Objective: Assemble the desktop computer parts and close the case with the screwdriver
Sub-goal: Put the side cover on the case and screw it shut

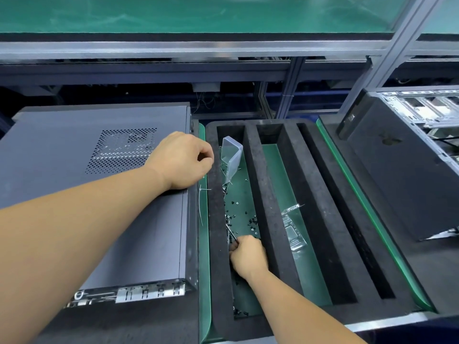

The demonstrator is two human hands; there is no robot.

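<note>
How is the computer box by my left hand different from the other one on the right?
The left case lies flat with its side panel on, so its insides are hidden; the right case stands tilted, and its open part shows bare silver metal framing. The left hand rests on the left case; nothing touches the right case. Both are dark desktop cases.

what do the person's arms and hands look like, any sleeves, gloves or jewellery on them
Both forearms are bare as far as the picture shows, with no sleeve edge in view. The left hand and the right hand wear no gloves. No watch, band or bracelet shows on either wrist, and no ring is visible on the fingers that can be seen. No cables, straps or markings are attached to either arm.
</note>
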